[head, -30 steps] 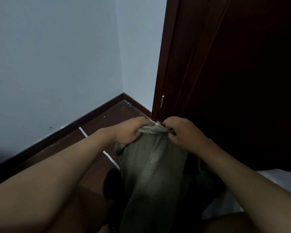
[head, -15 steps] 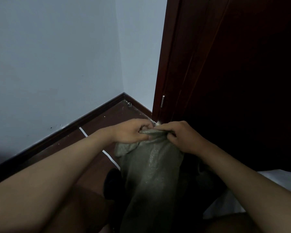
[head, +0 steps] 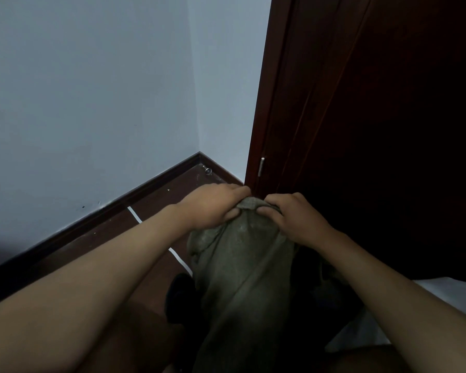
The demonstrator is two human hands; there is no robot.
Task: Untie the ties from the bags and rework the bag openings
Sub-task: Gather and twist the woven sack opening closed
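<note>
Left hand [head: 213,204] and right hand [head: 296,220], knuckles up, arms outstretched, both clamped on bag [head: 242,265] top bunched between them

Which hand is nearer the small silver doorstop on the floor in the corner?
Left. The left hand grips the grey-green woven bag's top just below-right of the small silver doorstop; the right hand grips farther right.

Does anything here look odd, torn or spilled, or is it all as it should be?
Nothing stands out. The left hand and right hand grip the bunched top of the grey-green bag, which stands upright and shows no tear or spill. No tie is visible; the hands hide the opening.
</note>
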